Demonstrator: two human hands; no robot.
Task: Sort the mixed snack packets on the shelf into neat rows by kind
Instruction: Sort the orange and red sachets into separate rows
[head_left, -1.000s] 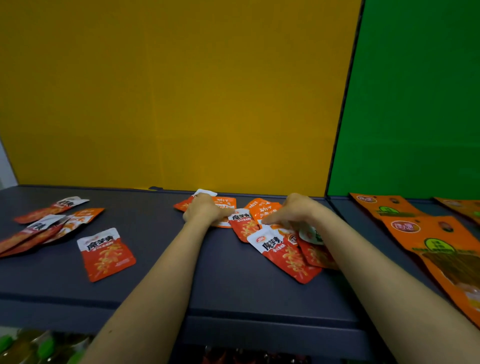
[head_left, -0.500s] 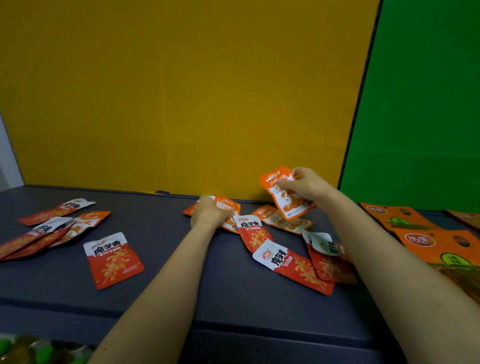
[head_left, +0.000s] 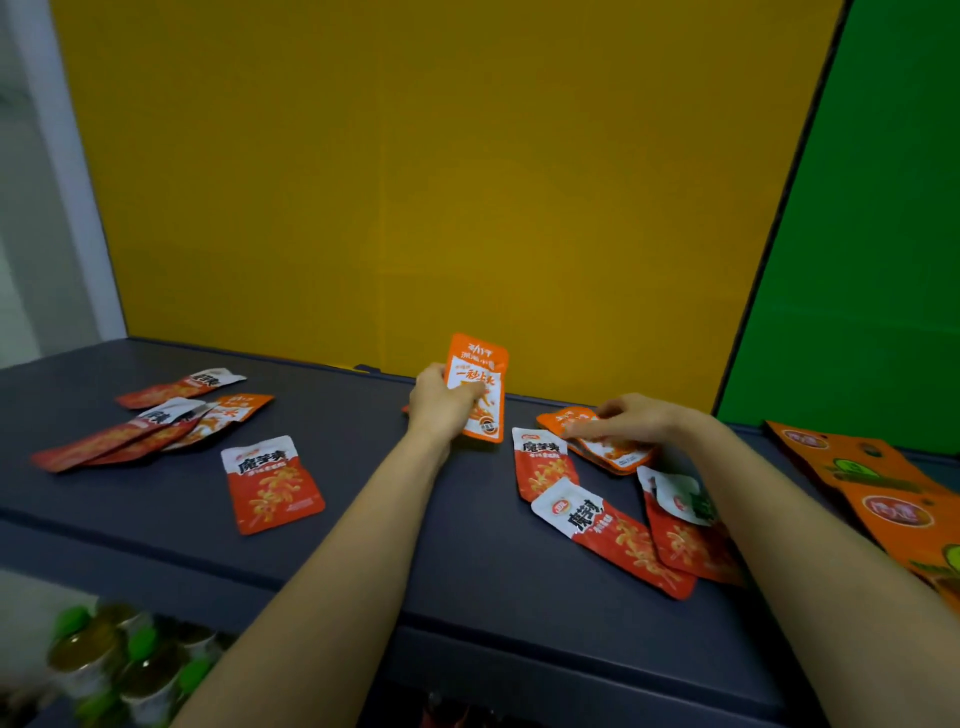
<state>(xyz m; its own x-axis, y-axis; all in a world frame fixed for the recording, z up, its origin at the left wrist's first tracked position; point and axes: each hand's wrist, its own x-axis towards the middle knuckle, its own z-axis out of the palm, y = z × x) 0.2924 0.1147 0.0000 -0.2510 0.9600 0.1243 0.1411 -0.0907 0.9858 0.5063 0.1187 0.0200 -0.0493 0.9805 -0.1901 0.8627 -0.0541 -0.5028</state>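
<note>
While the left hand (head_left: 441, 402) grips an orange packet (head_left: 479, 387) upright near the back of the shelf (head_left: 363, 519), long axis vertical, the right hand (head_left: 631, 418) rests fingers-down on a second orange packet (head_left: 605, 441) lying flat to the right. That flat packet lies directly under the right hand, long axis slanting from back-left to front-right; right hand nearer by far. Whether its fingers have closed on the packet or only press it, cannot tell.

Just in front: three red-and-white packets (head_left: 543, 462) overlapping in a loose fan. One more red-and-white packet (head_left: 272, 483) lies alone front-left; a small mixed heap (head_left: 150, 423) sits further left, well apart.

Judgement: orange kind is being gathered into the left hand; next pick goes to the right.

Shelf top dark grey, flat. Yellow panel (head_left: 441, 182) behind, green panel (head_left: 872, 234) to the right, large orange bags (head_left: 883, 488) beneath it. Bottles with green caps (head_left: 130, 654) below, blurred.
</note>
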